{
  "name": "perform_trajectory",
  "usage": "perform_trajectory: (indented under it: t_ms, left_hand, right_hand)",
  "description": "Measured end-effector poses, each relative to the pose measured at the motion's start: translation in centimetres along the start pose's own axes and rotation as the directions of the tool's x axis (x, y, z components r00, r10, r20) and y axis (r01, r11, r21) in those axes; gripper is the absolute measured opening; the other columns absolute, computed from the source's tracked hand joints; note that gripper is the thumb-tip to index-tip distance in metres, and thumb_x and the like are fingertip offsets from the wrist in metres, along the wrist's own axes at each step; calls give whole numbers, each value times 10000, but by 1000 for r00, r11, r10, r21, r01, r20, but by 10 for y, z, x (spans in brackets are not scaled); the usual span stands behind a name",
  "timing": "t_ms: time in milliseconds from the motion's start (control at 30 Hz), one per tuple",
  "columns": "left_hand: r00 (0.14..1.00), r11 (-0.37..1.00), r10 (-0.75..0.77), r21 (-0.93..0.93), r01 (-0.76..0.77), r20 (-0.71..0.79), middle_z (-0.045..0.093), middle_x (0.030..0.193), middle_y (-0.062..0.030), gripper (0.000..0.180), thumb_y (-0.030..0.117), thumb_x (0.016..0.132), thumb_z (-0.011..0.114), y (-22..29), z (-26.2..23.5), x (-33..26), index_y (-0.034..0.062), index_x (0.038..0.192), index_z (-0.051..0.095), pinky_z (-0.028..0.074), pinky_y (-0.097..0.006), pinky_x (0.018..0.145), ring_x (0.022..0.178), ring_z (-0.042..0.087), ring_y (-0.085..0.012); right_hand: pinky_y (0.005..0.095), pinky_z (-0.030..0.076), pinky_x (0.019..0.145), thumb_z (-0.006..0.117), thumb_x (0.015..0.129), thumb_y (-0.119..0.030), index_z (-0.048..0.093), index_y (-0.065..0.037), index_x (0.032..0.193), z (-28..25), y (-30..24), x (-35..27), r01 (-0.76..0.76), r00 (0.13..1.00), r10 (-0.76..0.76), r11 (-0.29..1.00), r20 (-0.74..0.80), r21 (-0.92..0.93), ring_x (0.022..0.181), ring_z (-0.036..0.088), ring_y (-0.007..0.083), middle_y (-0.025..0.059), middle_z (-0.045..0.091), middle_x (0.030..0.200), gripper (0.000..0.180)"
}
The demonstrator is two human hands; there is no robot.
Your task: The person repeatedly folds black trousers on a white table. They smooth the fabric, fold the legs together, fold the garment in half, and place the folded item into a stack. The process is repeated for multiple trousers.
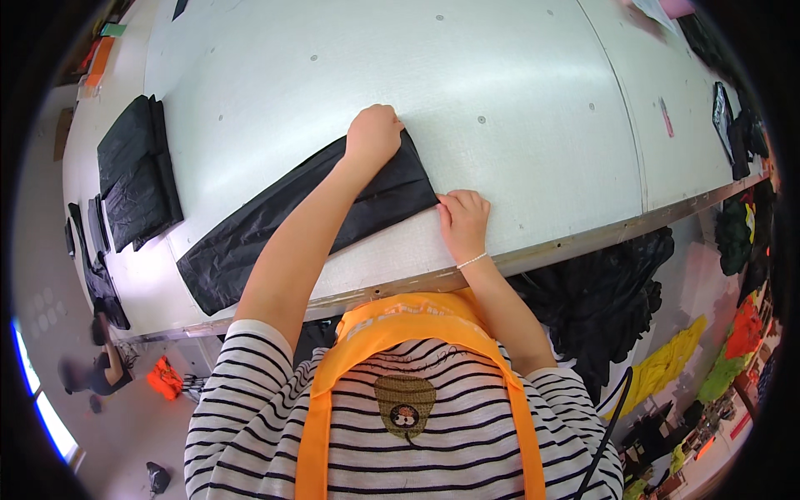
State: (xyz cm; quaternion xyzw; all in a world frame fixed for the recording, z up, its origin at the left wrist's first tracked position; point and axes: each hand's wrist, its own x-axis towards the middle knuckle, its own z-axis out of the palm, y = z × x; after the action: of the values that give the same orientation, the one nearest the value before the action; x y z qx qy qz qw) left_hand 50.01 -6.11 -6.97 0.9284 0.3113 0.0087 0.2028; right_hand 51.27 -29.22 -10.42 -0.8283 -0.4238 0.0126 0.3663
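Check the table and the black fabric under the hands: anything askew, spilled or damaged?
Nothing stands out. The long black fabric strip lies flat on the white table, angled to its edge. The left hand presses its far corner, the right hand its near corner. A folded black stack sits farther left.

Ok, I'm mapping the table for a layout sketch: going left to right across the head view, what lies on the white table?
Stack of folded black cloth → long black fabric strip → left hand pressing its far corner → right hand at its near corner → small pink item → black pieces at the right edge.
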Motion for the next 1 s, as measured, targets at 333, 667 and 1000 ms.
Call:
perform_trajectory:
  t_ms: [333, 667, 1000]
  left_hand:
    - [943, 873, -320, -357, 332, 94, 643, 696, -121, 192, 190, 754, 642, -18, -3, 14, 0, 765, 664, 473, -336, 633, 668, 606, -216]
    - [982, 995, -61, -90, 45, -177, 631, 909, -94, 163, 216, 801, 630, -10, -18, -15, 57, 825, 603, 448, -399, 770, 884, 591, -289]
    - [785, 681, -362, 432, 591, -503, 345, 1462, -42, 548, 466, 920, 444, -202, -87, -242, 154, 1371, 423, 138, -571, 1075, 1366, 259, -303]
  right_hand:
    - [372, 360, 770, 670, 734, -118, 579, -104, 826, -6, 1, -1, 18, 999, -19, 1000, 49, 7, 865, 514, 229, 36, 552, 847, 130]
    - [384, 367, 805, 639, 743, -85, 574, -88, 889, -17, -4, 0, -19, 978, 28, 999, 205, -48, 914, 510, 261, 58, 551, 926, 160]
    - [484, 196, 1098, 477, 928, -297, 398, -139, 1369, 35, -56, 121, 364, 877, -329, 931, 351, -36, 1350, 274, 290, 116, 355, 1435, 476]
